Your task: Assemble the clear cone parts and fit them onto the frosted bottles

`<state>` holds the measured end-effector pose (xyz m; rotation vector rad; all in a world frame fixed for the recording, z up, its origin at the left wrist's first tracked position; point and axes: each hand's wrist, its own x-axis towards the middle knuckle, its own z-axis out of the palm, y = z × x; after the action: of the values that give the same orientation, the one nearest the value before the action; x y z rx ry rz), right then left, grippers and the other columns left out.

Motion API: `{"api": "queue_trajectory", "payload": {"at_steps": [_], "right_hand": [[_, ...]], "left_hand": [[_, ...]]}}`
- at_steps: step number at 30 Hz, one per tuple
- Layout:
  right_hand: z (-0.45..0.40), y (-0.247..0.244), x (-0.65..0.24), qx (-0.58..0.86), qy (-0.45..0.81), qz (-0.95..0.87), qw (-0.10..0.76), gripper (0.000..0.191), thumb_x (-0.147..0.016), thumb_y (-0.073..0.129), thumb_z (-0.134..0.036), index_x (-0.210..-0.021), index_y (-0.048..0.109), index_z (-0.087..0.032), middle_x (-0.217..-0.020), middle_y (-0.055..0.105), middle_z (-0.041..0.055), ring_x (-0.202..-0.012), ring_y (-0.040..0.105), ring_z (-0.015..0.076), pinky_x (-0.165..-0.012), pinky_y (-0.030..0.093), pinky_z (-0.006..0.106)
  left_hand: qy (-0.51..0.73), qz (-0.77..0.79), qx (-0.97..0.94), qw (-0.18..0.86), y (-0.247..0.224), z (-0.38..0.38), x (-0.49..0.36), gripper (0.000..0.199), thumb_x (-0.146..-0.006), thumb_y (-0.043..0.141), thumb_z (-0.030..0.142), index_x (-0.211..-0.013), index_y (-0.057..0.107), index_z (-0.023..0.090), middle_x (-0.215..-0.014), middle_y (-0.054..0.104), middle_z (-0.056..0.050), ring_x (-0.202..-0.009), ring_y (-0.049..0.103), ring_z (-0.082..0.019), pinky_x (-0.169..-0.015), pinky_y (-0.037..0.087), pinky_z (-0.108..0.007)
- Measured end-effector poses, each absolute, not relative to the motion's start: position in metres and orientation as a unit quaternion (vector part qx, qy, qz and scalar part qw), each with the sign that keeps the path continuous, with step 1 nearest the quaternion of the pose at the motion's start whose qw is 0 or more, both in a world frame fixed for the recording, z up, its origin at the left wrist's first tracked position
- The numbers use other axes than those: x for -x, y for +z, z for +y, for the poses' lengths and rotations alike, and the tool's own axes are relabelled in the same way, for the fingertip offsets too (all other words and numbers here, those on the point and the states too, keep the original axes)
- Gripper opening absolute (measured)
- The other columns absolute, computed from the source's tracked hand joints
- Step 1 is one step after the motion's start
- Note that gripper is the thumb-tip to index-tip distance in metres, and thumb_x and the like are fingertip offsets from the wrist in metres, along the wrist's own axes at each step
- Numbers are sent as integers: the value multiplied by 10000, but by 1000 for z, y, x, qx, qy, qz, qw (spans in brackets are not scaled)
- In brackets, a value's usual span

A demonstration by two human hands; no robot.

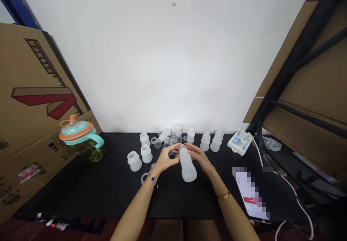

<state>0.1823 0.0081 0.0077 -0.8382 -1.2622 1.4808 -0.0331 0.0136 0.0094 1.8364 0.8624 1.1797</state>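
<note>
Both my hands are at the upper end of a frosted white baby bottle point(188, 168), which tilts with its rounded base towards me. My left hand point(168, 156) grips it from the left, thumb and fingertips around the neck. From the other side, my right hand point(200, 155) holds the neck with its fingers. What the fingertips cover at the top is partly hidden. Beyond the hands stand small white bottle bodies point(135, 161) and two assembled bottles with clear caps point(217, 140). Clear rings and caps point(170, 140) lie loosely among them.
A large teal-and-orange-lidded jug point(81, 140) stands at the left beside a cardboard box point(32, 100). To the right are a white power strip point(240, 142), a phone point(251, 194) and a white cable point(294, 194). A white wall point(173, 64) closes off the black table.
</note>
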Motion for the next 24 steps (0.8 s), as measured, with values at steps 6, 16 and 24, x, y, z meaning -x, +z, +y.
{"api": "queue_trajectory", "payload": {"at_steps": [6, 16, 24], "right_hand": [[10, 9, -184, 345, 589, -559, 471, 418, -828, 750, -437, -1191, 733, -231, -1178, 724, 73, -911, 675, 217, -615, 543, 257], [6, 11, -183, 311, 581, -588, 469, 454, -847, 721, -473, -1246, 708, -257, -1107, 731, 64, -891, 655, 219, -658, 545, 285], [9, 2, -178, 324, 572, -573, 489, 415, -844, 706, -493, -1158, 741, -222, -1042, 729, 65, -841, 644, 206, -658, 525, 286]], "left_hand": [[469, 333, -695, 431, 8, 14, 31, 561, -750, 765, 202, -1302, 663, 176, -1271, 702, -136, -1085, 700, -315, -980, 555, -464], [455, 296, -687, 484, 13, 13, 32, 548, -770, 782, 301, -1289, 674, 160, -1255, 709, -143, -1125, 683, -334, -1001, 536, -452], [449, 293, -664, 521, 12, 14, 33, 578, -817, 748, 446, -1315, 658, 168, -1256, 705, -162, -1152, 674, -338, -992, 535, -432]]}}
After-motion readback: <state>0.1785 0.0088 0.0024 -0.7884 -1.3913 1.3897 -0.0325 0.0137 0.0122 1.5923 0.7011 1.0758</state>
